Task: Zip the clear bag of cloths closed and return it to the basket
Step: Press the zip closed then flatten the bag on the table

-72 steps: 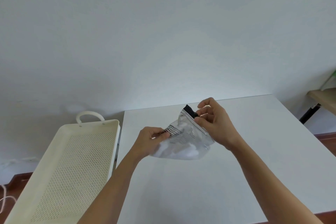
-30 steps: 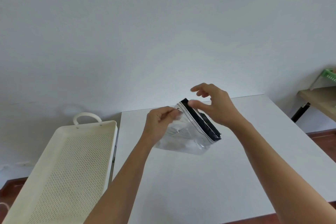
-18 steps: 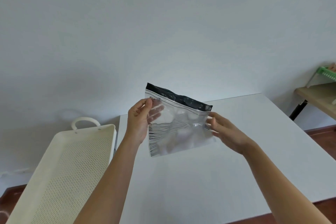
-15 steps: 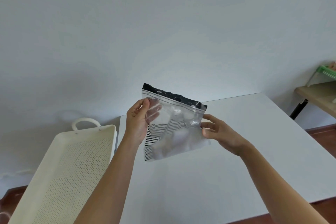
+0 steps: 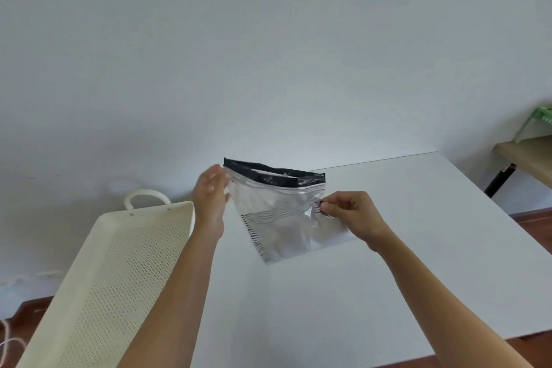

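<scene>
I hold a clear zip bag (image 5: 280, 218) upright above the white table (image 5: 388, 263). It has a black top band, a black-striped panel and pale cloths inside. The black band gapes open along the top. My left hand (image 5: 210, 197) pinches the bag's upper left corner. My right hand (image 5: 349, 213) pinches its right edge, below the zip line. The cream perforated basket (image 5: 98, 287) with a loop handle stands to the left of the table, with nothing in it.
A white wall rises right behind the table. At the far right a wooden shelf (image 5: 528, 155) on a black leg carries something green. Brown floor shows beyond the table's right and near edges.
The bag went from lying low on the table to upright, held between both hands. My right hand slid from the top band to the right edge; its mouth now gapes.
</scene>
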### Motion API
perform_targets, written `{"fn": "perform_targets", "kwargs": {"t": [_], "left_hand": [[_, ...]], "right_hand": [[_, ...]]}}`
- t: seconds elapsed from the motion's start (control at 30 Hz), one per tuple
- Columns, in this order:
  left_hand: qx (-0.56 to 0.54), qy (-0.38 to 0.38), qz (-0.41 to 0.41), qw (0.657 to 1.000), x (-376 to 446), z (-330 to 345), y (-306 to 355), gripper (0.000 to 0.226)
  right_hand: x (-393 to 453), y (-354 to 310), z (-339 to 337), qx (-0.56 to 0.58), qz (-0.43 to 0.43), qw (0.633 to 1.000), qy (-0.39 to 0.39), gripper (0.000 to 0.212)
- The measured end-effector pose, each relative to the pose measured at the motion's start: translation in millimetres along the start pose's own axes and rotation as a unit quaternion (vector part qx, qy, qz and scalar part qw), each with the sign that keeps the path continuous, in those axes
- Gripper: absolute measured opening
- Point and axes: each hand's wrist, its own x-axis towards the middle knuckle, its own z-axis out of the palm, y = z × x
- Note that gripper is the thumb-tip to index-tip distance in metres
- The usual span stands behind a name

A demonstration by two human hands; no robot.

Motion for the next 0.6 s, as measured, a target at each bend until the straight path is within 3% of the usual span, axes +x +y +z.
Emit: {"fn": "perform_targets", "kwargs": {"t": [0.07,0.1,0.17,0.27,0.33,0.43,0.6], "left_hand": [[0.092,0.054,0.126,0.986,1,3,16,0.021],[0.145,0.022,0.198,0.969,0,7,27,0.024],[0.240,-0.140,0.278,0.919,-5,22,45,0.029],[0.393,-0.385,0.217,0.807,-18,49,55,0.039],[0.454,-0.432,0.163,0.762,-19,61,50,0.031],[0.450,-0.426,0.175,0.765,-13,67,46,0.005],[0.418,-0.386,0.210,0.795,-2,67,57,0.008]], "right_hand": [[1,-2,1,-0.039,-0.011,0.999,-0.001,0.005],[2,-3,1,-0.065,-0.019,0.998,-0.006,0.004],[3,-8,2,-0.127,-0.043,0.991,-0.025,0.006],[7,-16,5,-0.181,-0.060,0.980,-0.049,0.008],[8,-20,6,-0.197,-0.066,0.976,-0.058,0.011],[7,-22,3,-0.202,-0.069,0.975,-0.059,0.011],[2,-15,-11,-0.162,-0.052,0.985,-0.020,0.007]]}}
